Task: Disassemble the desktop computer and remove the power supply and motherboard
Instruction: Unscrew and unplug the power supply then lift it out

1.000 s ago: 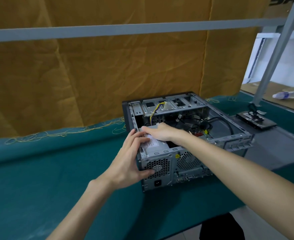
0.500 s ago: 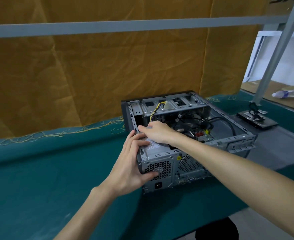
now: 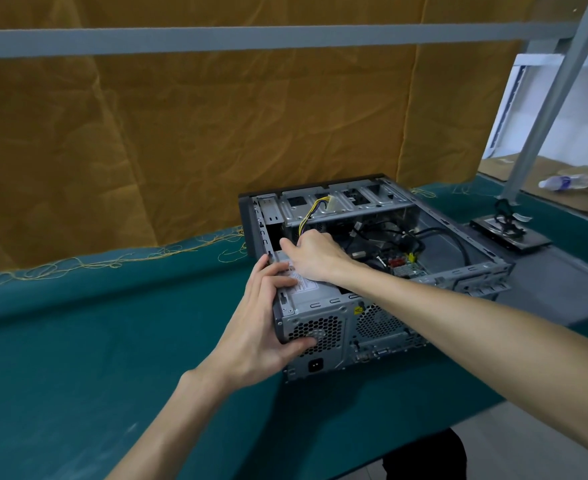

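An open grey desktop case (image 3: 472, 271) lies on its side on the green table, its rear panel facing me. The silver power supply (image 3: 315, 296) sits in the near left corner, fan grille and power socket showing at the back. My left hand (image 3: 266, 323) clasps that corner, thumb on the grille, fingers over the top left edge. My right hand (image 3: 315, 254) rests on the far end of the power supply, fingers curled down over it beside yellow and black wires (image 3: 315, 211). The motherboard (image 3: 401, 266) lies deeper inside under black cables, mostly hidden.
A removed black drive with cables (image 3: 509, 233) lies to the right of the case on a grey panel (image 3: 562, 282). A yellow curtain (image 3: 216, 133) hangs close behind. A slanted metal post (image 3: 549, 98) rises at the right; a plastic bottle (image 3: 562, 182) lies beyond it.
My right hand has slid farther along the power supply toward its far end and the wires. My left hand keeps its hold on the near corner.
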### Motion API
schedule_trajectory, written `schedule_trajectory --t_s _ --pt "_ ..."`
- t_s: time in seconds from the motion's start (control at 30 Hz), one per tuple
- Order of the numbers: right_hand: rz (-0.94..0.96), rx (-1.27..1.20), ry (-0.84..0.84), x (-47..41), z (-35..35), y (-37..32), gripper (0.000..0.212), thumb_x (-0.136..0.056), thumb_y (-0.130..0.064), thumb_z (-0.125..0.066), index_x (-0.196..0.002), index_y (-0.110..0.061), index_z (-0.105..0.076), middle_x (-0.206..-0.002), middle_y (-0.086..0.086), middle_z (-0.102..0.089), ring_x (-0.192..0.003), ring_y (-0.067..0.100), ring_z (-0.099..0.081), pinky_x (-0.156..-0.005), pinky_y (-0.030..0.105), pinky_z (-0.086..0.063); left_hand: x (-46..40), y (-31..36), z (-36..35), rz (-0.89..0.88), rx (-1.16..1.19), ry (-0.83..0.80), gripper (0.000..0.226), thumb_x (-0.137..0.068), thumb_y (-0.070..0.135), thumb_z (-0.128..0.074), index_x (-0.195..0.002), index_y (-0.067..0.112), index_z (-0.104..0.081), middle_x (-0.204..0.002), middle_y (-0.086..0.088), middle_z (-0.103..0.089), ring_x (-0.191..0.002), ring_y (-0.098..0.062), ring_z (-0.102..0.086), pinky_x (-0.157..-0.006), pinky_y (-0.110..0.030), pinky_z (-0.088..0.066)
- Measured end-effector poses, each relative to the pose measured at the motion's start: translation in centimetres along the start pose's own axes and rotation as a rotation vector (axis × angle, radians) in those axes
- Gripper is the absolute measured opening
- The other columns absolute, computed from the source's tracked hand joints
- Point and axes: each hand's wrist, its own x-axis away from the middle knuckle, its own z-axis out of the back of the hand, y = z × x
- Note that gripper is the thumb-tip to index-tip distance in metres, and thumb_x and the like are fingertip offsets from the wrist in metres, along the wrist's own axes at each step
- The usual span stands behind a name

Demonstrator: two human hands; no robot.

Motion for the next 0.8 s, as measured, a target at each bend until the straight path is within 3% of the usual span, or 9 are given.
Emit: schedule_trajectory --t_s 0.27,0.47,0.8 --pt "0.037 -0.012 0.043 0.12 -0.12 0.4 0.061 -0.101 -0.051 -0.048 -0.055 -0.011 -0.05 -0.056 0.006 -0.056 -0.054 0.028 -0.054 -0.055 0.034 -0.042 0.02 0.12 0.02 -0.006 0.008 -0.006 0.082 -0.074 0.056 -0.083 -0.135 0.022 -0.04 -0.158 0.011 -0.026 -0.156 -0.011 0.003 -0.122 -0.037 -0.019" --pt "0.055 0.018 0.033 -0.19 -0.06 0.14 0.061 -0.104 -0.045 -0.046 -0.051 -0.014 -0.043 -0.049 0.003 -0.05 -0.044 0.024 -0.047 -0.046 0.029 -0.031 -0.02 0.11 -0.15 0.007 0.027 0.003 0.08 -0.075 0.053 -0.083 -0.134 0.021 -0.041 -0.159 0.01 -0.026 -0.157 -0.011 0.003 -0.122 -0.039 -0.019" --pt "0.054 0.009 0.097 0.23 -0.03 0.0 0.059 -0.102 -0.051 -0.048 -0.056 -0.013 -0.048 -0.058 0.006 -0.056 -0.052 0.025 -0.053 -0.048 0.03 -0.034 0.1 -0.25 -0.32 0.007 0.025 0.0 0.08 -0.075 0.054 -0.082 -0.134 0.022 -0.039 -0.158 0.012 -0.025 -0.157 -0.012 0.003 -0.123 -0.039 -0.017"
